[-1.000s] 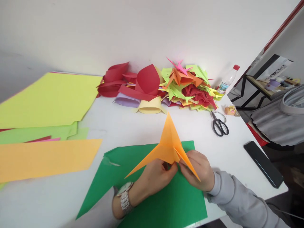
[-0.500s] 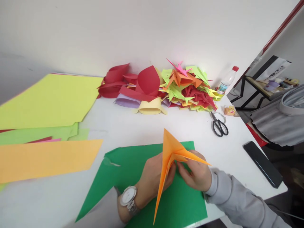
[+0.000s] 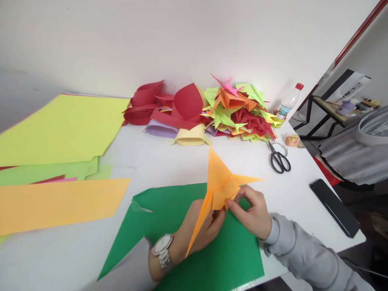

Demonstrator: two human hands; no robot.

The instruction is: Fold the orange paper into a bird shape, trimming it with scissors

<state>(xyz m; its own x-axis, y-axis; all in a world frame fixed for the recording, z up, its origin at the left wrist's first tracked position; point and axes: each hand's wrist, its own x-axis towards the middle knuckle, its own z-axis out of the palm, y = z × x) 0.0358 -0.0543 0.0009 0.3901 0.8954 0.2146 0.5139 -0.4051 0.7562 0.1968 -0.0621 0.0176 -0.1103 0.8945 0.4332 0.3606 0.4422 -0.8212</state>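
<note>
An orange origami paper crane (image 3: 220, 182) is held up over a green sheet (image 3: 136, 238) on the white table. One long point of it sticks upward, another to the right, and a third slants down to the left. My left hand (image 3: 197, 224), with a watch on the wrist, grips the paper from below; its fingertips are partly hidden behind the folds. On the other side, the thumb and fingers of my right hand (image 3: 253, 210) pinch the lower right edge of the folded paper.
Yellow (image 3: 69, 129) and orange sheets (image 3: 60, 204) lie at the left. Along the wall are red paper shapes (image 3: 188, 103) and a heap of folded paper pieces (image 3: 239, 115). Scissors (image 3: 279, 159), a bottle (image 3: 287, 103), a small wrapped snack (image 3: 292, 140) and a black phone (image 3: 333, 208) are at the right.
The orange paper has risen and tipped, so its folded middle now faces me more. My right hand has shifted slightly up and right, its pinch now at the paper's lower right edge.
</note>
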